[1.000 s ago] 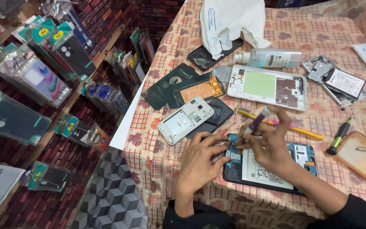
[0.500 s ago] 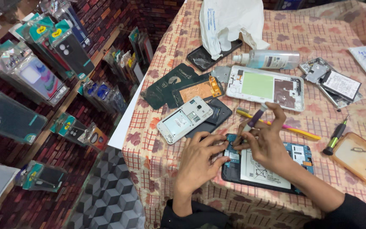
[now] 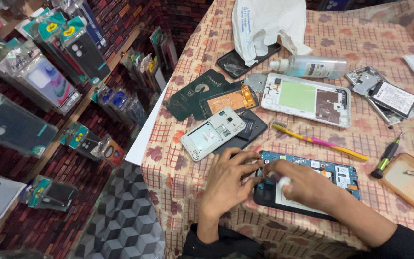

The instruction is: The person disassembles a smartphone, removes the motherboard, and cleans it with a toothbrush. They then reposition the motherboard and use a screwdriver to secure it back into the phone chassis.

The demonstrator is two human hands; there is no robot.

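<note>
An opened dark phone (image 3: 334,178) with a blue circuit board lies on the patterned tablecloth (image 3: 168,158) near the front edge. My left hand (image 3: 227,181) rests on the phone's left end, fingers pressed on its corner. My right hand (image 3: 307,186) lies over the middle of the phone, closed around a small tool (image 3: 282,182) whose pale tip shows between the fingers. The board under my right hand is hidden.
A yellow and pink toothbrush (image 3: 319,141) lies just behind the phone, and a green-handled screwdriver (image 3: 385,160) to its right. A white phone frame (image 3: 212,133), a larger frame (image 3: 307,98), a spray bottle (image 3: 312,67), a white bag (image 3: 269,24) and an orange case (image 3: 410,184) surround them. Packaged phone cases (image 3: 49,81) hang at left.
My right hand has lowered the tool from pointing up to lying down over the board. Both hands have drawn closer together on the phone's left end.
</note>
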